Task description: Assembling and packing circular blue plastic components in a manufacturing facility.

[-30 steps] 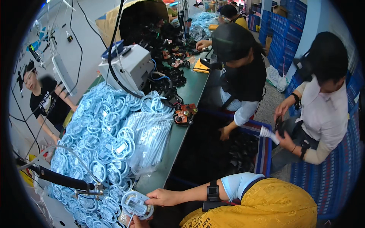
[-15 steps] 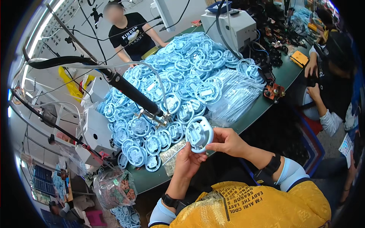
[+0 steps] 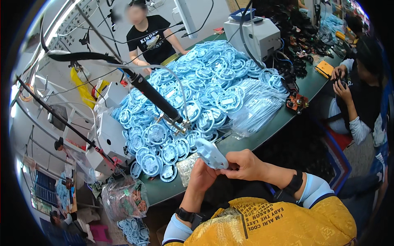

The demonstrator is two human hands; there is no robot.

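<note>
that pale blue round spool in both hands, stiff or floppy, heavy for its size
The round spool is probably stiff: it keeps its disc shape between the left hand and right hand. Likely light, since fingertips alone support it. Its smooth plastic look suggests it could slip.

Bare green table edge (image 3: 250, 141) ahead; blue reel heap (image 3: 193, 94) and slanting black tool arm (image 3: 154, 96) beyond.

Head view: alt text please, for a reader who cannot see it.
Both hands, left hand and right hand, hold one pale blue round disc edge-on over a green table heaped with similar discs. A black suspended tool hangs above the heap; other people sit around the table.
</note>
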